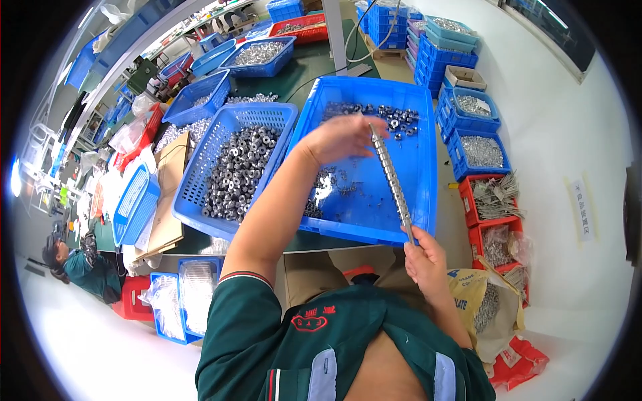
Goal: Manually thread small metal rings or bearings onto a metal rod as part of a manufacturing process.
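My right hand [424,259] is closed around the lower end of a thin metal rod [390,175]. Small shiny ring-like metal parts are strung close together along the rod, which slants up and to the left over a blue tray [433,187]. Beside the rod's upper end is my left hand [342,139], its fingers curled and blurred; whether they hold anything cannot be made out. Dark and silver ring-shaped metal parts [394,120] lie loose toward the tray's far side, and smaller bits are scattered nearer my left forearm.
Left of the tray stands a blue perforated basket [192,184] full of ring-shaped metal parts. Cardboard [168,200] and more baskets are farther left. Stacked blue crates [461,157] and red bins [471,200] line the right wall. Another person [93,271] is at far left.
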The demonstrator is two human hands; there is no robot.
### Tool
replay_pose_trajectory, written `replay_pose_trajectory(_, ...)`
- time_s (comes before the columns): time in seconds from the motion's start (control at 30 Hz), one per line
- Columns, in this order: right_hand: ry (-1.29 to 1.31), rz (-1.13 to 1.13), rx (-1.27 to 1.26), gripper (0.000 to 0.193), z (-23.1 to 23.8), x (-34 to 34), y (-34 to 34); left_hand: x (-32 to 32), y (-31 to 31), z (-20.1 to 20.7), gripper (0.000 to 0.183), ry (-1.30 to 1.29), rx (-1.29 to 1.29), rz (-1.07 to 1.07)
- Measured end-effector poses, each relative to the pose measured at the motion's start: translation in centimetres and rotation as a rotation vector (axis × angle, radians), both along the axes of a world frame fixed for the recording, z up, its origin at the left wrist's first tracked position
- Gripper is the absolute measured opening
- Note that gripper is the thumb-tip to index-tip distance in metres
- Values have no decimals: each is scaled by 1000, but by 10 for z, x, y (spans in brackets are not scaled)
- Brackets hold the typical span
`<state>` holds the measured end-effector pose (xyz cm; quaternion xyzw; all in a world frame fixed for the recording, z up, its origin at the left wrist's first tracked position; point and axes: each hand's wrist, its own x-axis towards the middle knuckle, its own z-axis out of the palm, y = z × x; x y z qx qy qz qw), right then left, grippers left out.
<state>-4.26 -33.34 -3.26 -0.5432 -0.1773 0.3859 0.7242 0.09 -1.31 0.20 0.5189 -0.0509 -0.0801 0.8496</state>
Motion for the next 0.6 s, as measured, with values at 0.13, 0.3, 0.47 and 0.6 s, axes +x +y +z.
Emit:
replay_pose_trajectory(0.13, 5, -22, -3, 37, 3, -1, 1, 13, 27, -28, 24, 89, 968, 585)
replay_pose_trajectory(0.3, -15, -41, -4, 37, 0, 0, 0, 19, 15, -54, 23, 16, 1643, 433)
replay_pose_trajectory(0.47, -22, -30, -10, 36, 2, -1, 2, 18, 19, -64, 27, 117, 1772, 336)
replay_pose_trajectory(0.6, -15, -26, 12, 36, 2, 0, 1, 19, 23, -56, 30, 130, 1718, 350)
